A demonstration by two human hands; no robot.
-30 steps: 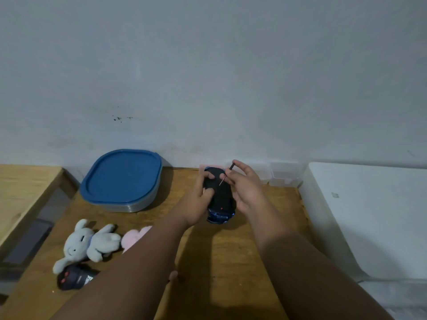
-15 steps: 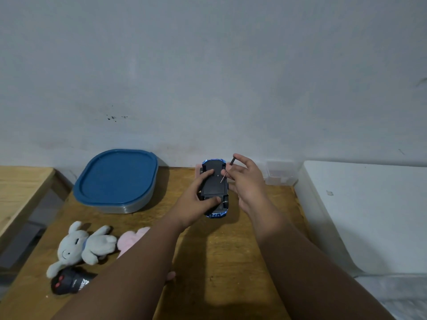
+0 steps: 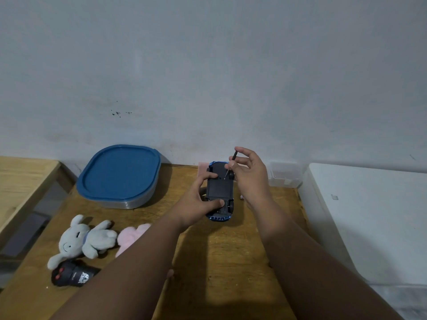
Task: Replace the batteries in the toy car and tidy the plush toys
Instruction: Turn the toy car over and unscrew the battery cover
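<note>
Pale blank wall (image 3: 208, 65) behind, wooden table (image 3: 231, 262) running up against it. Toy car (image 3: 220, 191) flipped belly-up near the table's far edge, dark underside facing the camera, blue bodywork peeking out at both ends. Left hand (image 3: 196, 204) clamped on the car, thumb pressed across the near end, fingers curled round the far left side. Right hand (image 3: 248, 174) just right of the car, pinching a slim screwdriver (image 3: 230, 166) between thumb and fingertips, tip angled down onto the far part of the underside, apparently at a screw on the battery cover; cover looks closed. Left of the car: blue-lidded container (image 3: 120, 175) against the wall. Nearer and left of the car: grey plush (image 3: 80, 239) sprawled on the table, pink plush (image 3: 130, 236) beside it and half hidden by the left forearm, black remote (image 3: 72, 274) just below the grey one. Clear small box (image 3: 285, 175) right of the car, white bin (image 3: 369, 215) beyond.

Risks from here: tip skating off the tiny screw head if the angle drifts; a freed screw rolling off the edge; car twisting if the thumb eases.
</note>
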